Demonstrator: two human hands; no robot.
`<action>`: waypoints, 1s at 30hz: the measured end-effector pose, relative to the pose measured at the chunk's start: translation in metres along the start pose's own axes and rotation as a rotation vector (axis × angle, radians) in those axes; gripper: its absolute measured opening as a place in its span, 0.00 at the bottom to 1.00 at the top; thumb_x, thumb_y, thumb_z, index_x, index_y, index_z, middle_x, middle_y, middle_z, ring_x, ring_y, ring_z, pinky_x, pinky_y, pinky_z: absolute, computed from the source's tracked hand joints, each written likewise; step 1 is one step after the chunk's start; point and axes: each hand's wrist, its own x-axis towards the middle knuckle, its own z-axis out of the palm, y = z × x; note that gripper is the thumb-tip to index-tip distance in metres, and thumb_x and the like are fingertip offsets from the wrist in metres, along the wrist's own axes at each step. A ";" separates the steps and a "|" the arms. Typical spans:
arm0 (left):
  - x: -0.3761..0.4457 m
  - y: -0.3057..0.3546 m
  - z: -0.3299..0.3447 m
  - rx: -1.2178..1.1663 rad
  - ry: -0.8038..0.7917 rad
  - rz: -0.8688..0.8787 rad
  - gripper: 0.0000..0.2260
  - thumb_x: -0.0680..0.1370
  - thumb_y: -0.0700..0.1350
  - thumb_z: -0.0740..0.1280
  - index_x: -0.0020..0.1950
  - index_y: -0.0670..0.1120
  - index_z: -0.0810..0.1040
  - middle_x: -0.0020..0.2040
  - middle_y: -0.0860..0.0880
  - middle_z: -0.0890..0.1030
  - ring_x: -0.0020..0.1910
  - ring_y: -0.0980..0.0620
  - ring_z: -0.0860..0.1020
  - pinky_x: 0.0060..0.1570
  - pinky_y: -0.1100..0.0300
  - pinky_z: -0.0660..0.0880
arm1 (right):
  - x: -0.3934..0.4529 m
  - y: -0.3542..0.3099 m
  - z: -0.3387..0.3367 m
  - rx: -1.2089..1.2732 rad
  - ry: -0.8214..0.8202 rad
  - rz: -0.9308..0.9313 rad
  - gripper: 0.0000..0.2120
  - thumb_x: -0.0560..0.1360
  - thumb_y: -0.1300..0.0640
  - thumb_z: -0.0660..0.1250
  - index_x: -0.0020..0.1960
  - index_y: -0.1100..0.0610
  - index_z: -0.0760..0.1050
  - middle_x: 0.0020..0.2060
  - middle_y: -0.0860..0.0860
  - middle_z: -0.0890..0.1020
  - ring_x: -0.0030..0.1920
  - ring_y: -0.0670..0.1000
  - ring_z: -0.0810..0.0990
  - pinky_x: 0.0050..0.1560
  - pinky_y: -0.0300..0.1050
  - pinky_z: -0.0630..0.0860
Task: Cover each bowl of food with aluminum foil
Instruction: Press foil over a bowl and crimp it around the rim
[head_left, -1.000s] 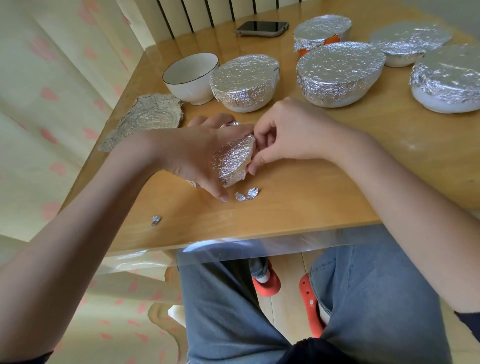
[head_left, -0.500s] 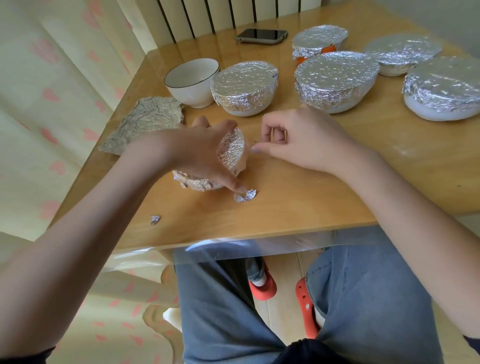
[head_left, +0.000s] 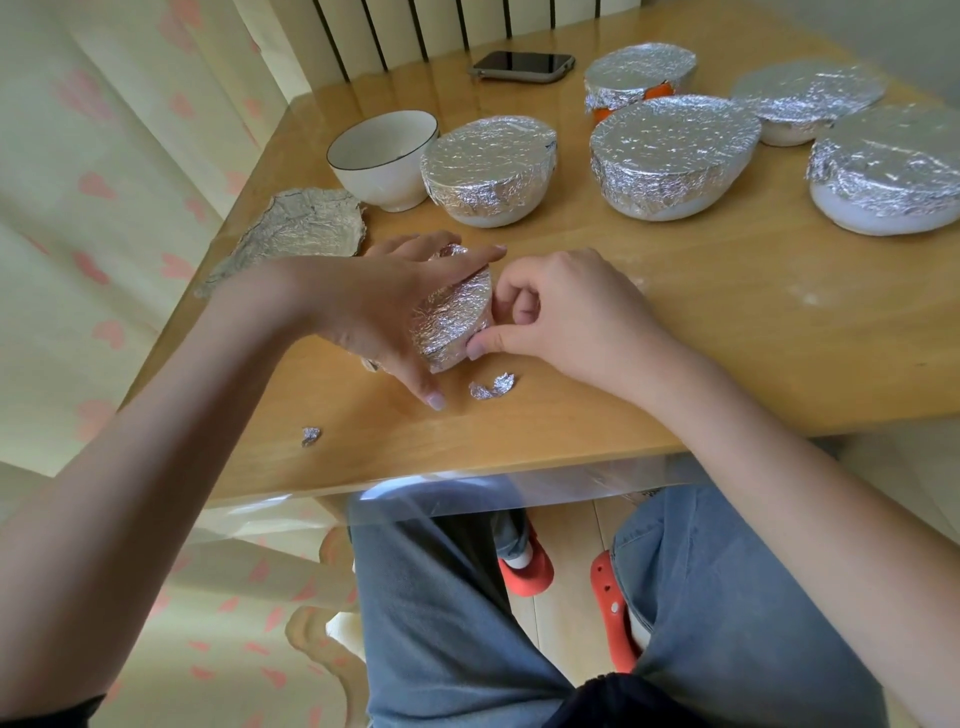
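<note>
Fingers (head_left: 457, 257) of your left hand (head_left: 374, 306) grip the small foil-wrapped bowl (head_left: 452, 322), tilted on edge near the surface's (head_left: 727, 364) 6 o'clock edge; your right hand (head_left: 566, 312) pinches its foil rim. Risk: hard pinching tears the foil, or tilt spills contents

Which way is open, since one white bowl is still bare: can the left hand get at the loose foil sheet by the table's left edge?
Probably yes, once freed. The left hand grips the small foil-wrapped bowl; the foil sheet lies just beyond it with nothing between.
</note>
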 end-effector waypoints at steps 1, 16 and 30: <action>0.000 0.000 0.000 0.005 -0.002 0.000 0.60 0.56 0.64 0.79 0.70 0.75 0.34 0.78 0.61 0.42 0.78 0.53 0.41 0.75 0.41 0.53 | 0.002 0.002 0.001 0.062 -0.009 -0.003 0.16 0.62 0.41 0.77 0.35 0.50 0.75 0.26 0.43 0.75 0.29 0.42 0.73 0.35 0.43 0.71; -0.001 0.002 0.001 -0.014 0.010 -0.019 0.58 0.58 0.61 0.80 0.67 0.76 0.36 0.77 0.62 0.44 0.77 0.55 0.43 0.74 0.43 0.55 | 0.032 0.018 -0.013 0.226 -0.168 -0.038 0.12 0.62 0.53 0.79 0.31 0.58 0.78 0.20 0.43 0.74 0.24 0.43 0.71 0.26 0.39 0.72; -0.002 0.003 0.000 -0.021 0.014 -0.038 0.58 0.58 0.62 0.80 0.73 0.73 0.40 0.76 0.63 0.45 0.76 0.55 0.45 0.72 0.43 0.57 | 0.041 0.027 -0.015 0.239 -0.237 -0.152 0.22 0.53 0.36 0.75 0.33 0.52 0.76 0.25 0.42 0.72 0.29 0.41 0.69 0.33 0.37 0.68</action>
